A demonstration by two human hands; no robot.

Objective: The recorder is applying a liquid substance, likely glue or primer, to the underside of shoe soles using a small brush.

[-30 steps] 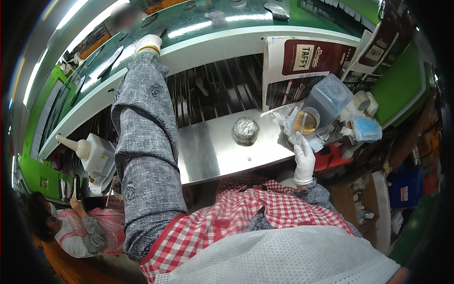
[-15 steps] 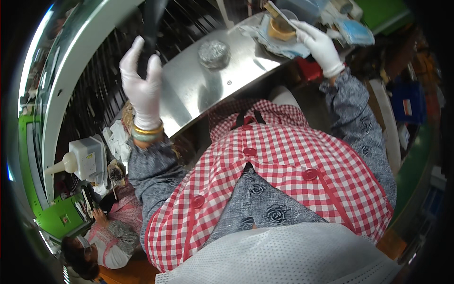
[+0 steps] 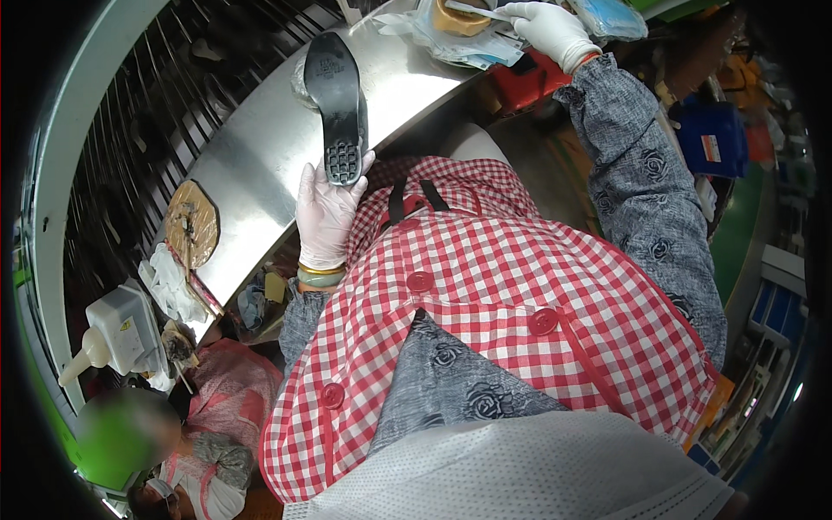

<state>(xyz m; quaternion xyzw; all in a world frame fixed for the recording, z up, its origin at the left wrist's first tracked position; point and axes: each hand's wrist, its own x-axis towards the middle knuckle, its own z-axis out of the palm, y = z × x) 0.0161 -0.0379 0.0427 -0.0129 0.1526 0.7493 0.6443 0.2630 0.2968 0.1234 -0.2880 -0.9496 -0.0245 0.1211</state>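
Sole (image 3: 334, 104) over shiny bench (image 3: 260, 173) beside bars (image 3: 165, 130)

Sole (image 3: 332, 97): marks in 2 places, several short lines at the forefoot and a smaller mark at the waist; characters too small to read. White bottle (image 3: 115, 314): 1 small yellow label (image 3: 129, 328) with a dark symbol; wording not legible. Blue bin (image 3: 735, 143): 1 white label (image 3: 711, 146) with a reddish patch on the side; wording not legible.
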